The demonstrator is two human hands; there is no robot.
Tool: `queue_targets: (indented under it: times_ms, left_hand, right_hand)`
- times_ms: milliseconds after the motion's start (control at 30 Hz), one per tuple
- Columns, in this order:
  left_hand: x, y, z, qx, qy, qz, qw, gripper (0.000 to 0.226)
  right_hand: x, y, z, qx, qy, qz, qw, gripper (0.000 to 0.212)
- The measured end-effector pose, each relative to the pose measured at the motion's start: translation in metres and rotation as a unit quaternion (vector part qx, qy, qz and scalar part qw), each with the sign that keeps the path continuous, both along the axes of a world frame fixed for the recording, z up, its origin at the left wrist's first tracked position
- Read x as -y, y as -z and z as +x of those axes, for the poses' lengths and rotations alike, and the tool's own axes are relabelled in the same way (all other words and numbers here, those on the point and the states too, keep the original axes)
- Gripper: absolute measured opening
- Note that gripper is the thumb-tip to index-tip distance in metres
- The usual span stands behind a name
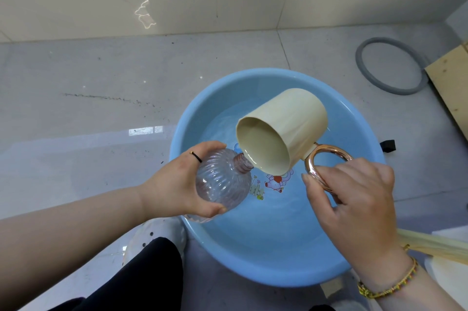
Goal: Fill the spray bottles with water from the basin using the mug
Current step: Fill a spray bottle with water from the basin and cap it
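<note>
Cream mug (286, 128) tipped over bottle neck, right hand (354, 196) gripping its rose-gold handle | left hand (187, 181) wrapped around the ribbed clear spray bottle (222, 181) (cap off), tilted | both above the blue basin (354, 255) of water on the floor

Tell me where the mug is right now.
Head view, right of centre: the mug tilts over the basin, its handle in the right hand, its rim at the neck of the bottle in the left hand.
</note>
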State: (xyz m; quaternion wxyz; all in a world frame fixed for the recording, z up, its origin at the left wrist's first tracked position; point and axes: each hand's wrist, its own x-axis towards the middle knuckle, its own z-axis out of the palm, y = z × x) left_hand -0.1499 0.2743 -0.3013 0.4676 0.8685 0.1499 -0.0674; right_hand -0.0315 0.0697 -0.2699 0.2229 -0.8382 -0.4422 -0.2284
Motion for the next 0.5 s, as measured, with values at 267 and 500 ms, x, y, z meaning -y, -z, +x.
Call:
queue_targets:
  times_ms: [267, 500]
  left_hand:
    - [-0.0005, 0.0007, -0.0004, 0.003, 0.002, -0.001, 1.000, 0.079]
    - [-0.0010, 0.0009, -0.0008, 0.004, 0.002, -0.004, 1.000, 0.079]
  right_hand:
    - [0.0001, -0.0006, 0.0000, 0.023, -0.006, -0.002, 1.000, 0.029]
    - [0.0009, -0.0013, 0.0003, 0.031, -0.011, -0.011, 0.999, 0.029]
